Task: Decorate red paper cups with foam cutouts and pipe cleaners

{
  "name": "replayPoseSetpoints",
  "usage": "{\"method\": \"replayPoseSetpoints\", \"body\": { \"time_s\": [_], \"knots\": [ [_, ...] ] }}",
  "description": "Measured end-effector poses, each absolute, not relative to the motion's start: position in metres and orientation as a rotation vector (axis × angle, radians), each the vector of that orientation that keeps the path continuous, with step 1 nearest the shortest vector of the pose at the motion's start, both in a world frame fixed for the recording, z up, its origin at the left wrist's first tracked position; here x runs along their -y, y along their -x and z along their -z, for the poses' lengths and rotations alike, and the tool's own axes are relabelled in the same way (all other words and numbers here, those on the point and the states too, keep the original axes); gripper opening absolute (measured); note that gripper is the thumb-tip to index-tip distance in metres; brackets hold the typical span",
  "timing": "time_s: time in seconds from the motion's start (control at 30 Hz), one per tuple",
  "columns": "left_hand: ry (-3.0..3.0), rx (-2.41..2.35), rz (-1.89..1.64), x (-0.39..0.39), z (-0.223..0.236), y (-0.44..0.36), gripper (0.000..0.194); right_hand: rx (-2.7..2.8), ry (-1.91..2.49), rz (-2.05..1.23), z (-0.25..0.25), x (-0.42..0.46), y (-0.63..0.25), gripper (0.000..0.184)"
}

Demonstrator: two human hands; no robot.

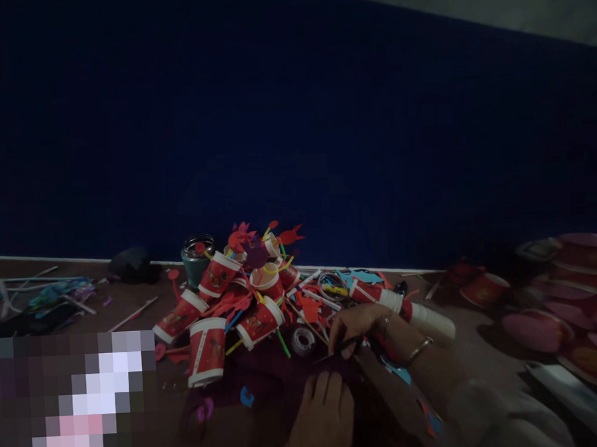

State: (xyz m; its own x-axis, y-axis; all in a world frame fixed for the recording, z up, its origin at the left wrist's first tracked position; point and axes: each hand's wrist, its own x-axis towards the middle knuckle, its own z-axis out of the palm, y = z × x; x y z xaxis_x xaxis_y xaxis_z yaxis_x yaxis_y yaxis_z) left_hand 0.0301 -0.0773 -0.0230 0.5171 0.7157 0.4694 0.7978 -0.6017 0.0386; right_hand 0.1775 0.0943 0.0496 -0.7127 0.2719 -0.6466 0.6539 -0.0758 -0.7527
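My right hand (356, 324), a bangle on its wrist, is closed round a slim dark-handled tool (349, 345) with a thin pointed end aimed left; whether it is scissors or a knife I cannot tell. Just below it my left hand (325, 409) lies palm down with fingers stretched out on dark purple paper (277, 398). A roll of clear tape (303, 342) sits left of the right hand. Behind my right wrist lies a stack of nested paper cups (428, 320). Blue (246, 396) and purple (205, 409) curled cut-outs rest to the left.
Several red paper cups (206, 352) with straws and paper shapes are heaped at the back, beside a green metal container (195, 262). Blue-green scraps (62, 292) lie far left. More decorated cups (486, 287) stand right. A dark blue panel (293, 130) closes off the back.
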Motion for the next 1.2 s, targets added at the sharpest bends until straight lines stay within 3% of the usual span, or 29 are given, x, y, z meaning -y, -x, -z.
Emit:
{"method": "replayPoseSetpoints", "body": {
  "time_s": [0.6, 0.9, 1.03, 1.2],
  "knots": [
    [2.634, 1.265, 0.604, 0.075, 0.024, -0.032, 0.02, -1.88, -0.912, 1.813, -0.052, -0.098, -0.145, 0.042],
    [2.478, 1.313, 0.766, 0.075, 0.015, -0.03, 0.015, -1.862, -0.962, 2.009, -0.077, -0.087, -0.155, 0.044],
    [2.404, 1.303, 0.821, 0.073, 0.004, -0.022, 0.023, -1.974, -1.164, 2.268, -0.086, -0.071, -0.187, 0.047],
    [2.153, 1.278, 0.921, 0.063, -0.015, -0.014, 0.026, -2.087, -1.816, 2.631, -0.06, -0.034, -0.191, 0.031]
  ]
}}
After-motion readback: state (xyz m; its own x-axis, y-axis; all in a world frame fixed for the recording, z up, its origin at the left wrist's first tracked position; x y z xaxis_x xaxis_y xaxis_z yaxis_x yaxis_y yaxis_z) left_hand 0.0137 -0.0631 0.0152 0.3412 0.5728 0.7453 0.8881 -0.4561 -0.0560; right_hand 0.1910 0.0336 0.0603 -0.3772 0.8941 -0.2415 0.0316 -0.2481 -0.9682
